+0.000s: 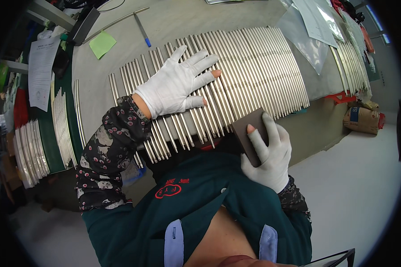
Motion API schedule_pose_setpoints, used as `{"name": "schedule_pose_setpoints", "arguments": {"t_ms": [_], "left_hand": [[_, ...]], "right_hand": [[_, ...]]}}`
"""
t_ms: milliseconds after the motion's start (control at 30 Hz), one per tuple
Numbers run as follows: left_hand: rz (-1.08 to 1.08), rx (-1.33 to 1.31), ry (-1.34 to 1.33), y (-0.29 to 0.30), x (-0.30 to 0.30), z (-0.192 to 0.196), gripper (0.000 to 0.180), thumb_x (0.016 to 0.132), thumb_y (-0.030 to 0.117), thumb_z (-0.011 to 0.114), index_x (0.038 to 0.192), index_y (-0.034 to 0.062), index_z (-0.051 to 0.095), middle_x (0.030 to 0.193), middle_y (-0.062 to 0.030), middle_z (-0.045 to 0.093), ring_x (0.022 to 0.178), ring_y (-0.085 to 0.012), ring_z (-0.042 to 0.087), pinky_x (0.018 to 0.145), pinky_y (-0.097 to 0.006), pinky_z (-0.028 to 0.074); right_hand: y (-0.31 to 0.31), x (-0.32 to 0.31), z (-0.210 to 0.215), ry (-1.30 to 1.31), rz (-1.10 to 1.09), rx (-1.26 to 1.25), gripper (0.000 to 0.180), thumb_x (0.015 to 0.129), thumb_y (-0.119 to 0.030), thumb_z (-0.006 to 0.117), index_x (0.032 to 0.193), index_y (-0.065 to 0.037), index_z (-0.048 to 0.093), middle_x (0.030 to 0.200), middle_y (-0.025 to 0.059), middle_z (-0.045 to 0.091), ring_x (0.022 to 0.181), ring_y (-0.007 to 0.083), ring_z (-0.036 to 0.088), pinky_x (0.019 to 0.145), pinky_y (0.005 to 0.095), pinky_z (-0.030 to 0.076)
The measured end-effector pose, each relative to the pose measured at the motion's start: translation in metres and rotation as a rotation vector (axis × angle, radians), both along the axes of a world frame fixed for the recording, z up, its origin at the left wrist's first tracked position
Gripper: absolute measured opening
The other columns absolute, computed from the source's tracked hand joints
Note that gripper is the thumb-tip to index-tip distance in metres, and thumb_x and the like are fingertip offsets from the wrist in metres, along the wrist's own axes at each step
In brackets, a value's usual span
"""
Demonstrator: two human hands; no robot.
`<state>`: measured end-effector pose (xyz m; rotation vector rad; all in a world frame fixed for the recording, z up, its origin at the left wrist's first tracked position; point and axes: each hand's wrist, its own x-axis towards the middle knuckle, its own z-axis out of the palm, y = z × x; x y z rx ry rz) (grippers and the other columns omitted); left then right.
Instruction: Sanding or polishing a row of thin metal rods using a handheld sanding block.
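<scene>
My left hand point(176, 84), in a white glove, lies flat with its fingers point(199, 60) spread wide on a long row of thin metal rods point(249, 66) laid side by side across the grey table point(173, 22); it grips nothing, only presses on the rods. My right hand point(268, 155), also gloved, has its fingers closed around a dark sanding block point(249, 129), held at the near ends of the rods. More rods point(31, 151) lie stacked at my far left, and a blue pen point(142, 30) and green note point(102, 43) sit beyond.
</scene>
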<state>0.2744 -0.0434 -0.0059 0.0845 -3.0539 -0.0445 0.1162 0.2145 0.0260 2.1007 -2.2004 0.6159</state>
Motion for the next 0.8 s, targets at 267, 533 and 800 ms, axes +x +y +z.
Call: {"name": "schedule_pose_setpoints", "arguments": {"t_ms": [267, 533, 800], "left_hand": [[0.022, 0.016, 0.004, 0.004, -0.005, 0.004, 0.074, 0.089, 0.06, 0.044, 0.144, 0.011, 0.038, 0.153, -0.0173, 0.031, 0.141, -0.0369, 0.029, 0.114, -0.059, 0.019], [0.029, 0.051, -0.003, 0.008, -0.007, 0.006, 0.071, 0.087, 0.053, 0.052, 0.143, 0.0102, 0.041, 0.153, -0.0159, 0.031, 0.142, -0.0347, 0.028, 0.114, -0.059, 0.019], [0.04, 0.068, -0.022, 0.006, -0.003, 0.008, 0.073, 0.085, 0.049, 0.058, 0.143, 0.0099, 0.04, 0.153, -0.0166, 0.03, 0.142, -0.0346, 0.027, 0.115, -0.058, 0.018]], "right_hand": [[-0.06, 0.017, 0.005, 0.175, -0.108, 0.058, 0.053, 0.066, -0.021, 0.071, 0.117, -0.011, 0.062, 0.131, 0.0232, 0.05, 0.1, 0.0325, 0.054, 0.072, 0.0385, 0.051], [-0.045, 0.015, 0.005, 0.18, -0.085, 0.062, 0.055, 0.066, -0.019, 0.071, 0.118, -0.009, 0.061, 0.131, 0.0241, 0.049, 0.099, 0.0336, 0.055, 0.075, 0.0401, 0.051], [0.015, 0.006, 0.004, 0.112, 0.011, 0.078, 0.066, 0.056, -0.016, 0.074, 0.12, -0.011, 0.06, 0.135, 0.0241, 0.046, 0.107, 0.0378, 0.052, 0.083, 0.0453, 0.047]]}}
